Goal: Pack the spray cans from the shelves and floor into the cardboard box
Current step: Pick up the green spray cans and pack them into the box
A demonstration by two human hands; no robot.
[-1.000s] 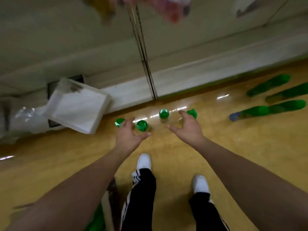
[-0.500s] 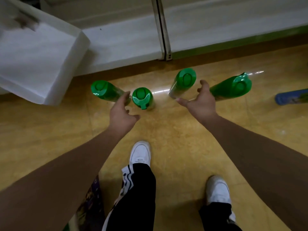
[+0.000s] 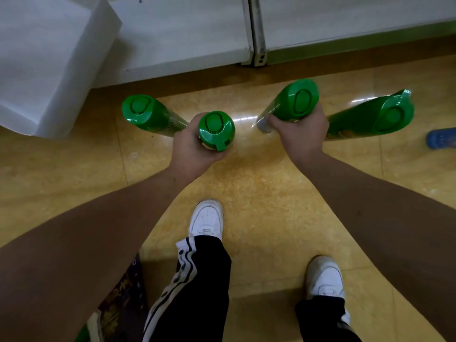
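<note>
My left hand has its fingers curled round the inner left can just under its green cap. The fingertips are hidden behind the can, so I cannot tell how tightly they close. That can stands upright at 11 o'clock, cap towards me. My right hand wraps the inner right can below its cap, fingers pressed together round the body. This can is at 1 o'clock and its top tilts away to the right.

The outer left can leans out towards 10 o'clock, and its body runs in behind my left knuckles. I cannot tell whether that hand grips it too. The outer right can leans towards 2 o'clock and touches the side of my right hand.

All four are over the yellow floor, in front of the shelf base at 12. A white block sits at 10 o'clock. A blue object lies at the right edge, near 3. My white shoes are at 6.
</note>
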